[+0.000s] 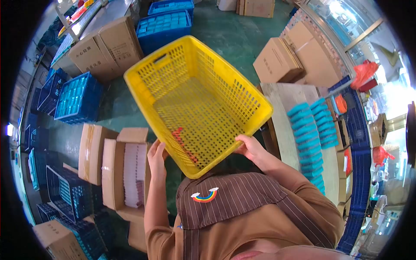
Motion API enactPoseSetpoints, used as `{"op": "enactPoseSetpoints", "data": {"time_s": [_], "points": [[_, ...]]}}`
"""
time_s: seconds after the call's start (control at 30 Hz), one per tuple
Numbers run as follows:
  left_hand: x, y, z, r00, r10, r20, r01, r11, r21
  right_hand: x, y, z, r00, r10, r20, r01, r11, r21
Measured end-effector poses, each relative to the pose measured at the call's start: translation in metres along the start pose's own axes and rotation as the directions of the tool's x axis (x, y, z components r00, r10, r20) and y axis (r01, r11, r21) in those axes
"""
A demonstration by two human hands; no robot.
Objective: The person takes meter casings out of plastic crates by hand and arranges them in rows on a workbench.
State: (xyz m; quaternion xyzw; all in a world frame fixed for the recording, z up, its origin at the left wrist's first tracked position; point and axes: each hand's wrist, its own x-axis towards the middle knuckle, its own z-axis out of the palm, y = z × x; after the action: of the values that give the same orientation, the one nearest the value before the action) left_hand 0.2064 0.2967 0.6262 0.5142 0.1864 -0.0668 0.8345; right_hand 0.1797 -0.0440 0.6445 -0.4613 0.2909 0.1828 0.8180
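I register the yellow crate (260,114) as the main obstruction: it fills the space between the fingers of the left hand (157,160) and those of the right hand (252,148), and its walls block a straight crossing; its open top leaves room inward from the fingers. Left of the left fingers, I read an open carton (111,173) limiting sideways travel; contact cannot be determined. Forward-left of them, green floor (118,112) gives a passage, bounded farther out by a blue crate (96,97). Right of the right fingers, turquoise stacks (305,143) on a table (284,136) restrict lateral movement
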Motion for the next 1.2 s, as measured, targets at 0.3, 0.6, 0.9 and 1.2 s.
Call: {"op": "enactPoseSetpoints", "data": {"time_s": [0.3,0.6,0.9,1.2], "points": [[0.134,-0.035,-0.104,0.986,-0.032,-0.162,0.089,0.929,0.358,0.226,-0.117,0.05,0.943,0.129,-0.307,-0.063,0.974,0.216],[0.009,-0.13,-0.171,0.557,-0.311,-0.77,0.345,0.93,-0.126,0.486,-0.301,0.003,0.876,0.435,-0.208,-0.266,0.796,0.544],[0.126,-0.1,-0.023,0.502,-0.459,-0.733,0.551,0.823,-0.139,0.704,-0.44,0.025,0.857,-0.237,-0.458,0.228,0.971,-0.077],[0.082,-0.102,0.051,0.669,-0.168,-0.724,0.376,0.917,0.134,0.666,-0.303,0.067,0.951,0.291,0.107,-0.042,0.463,-0.885]]}}
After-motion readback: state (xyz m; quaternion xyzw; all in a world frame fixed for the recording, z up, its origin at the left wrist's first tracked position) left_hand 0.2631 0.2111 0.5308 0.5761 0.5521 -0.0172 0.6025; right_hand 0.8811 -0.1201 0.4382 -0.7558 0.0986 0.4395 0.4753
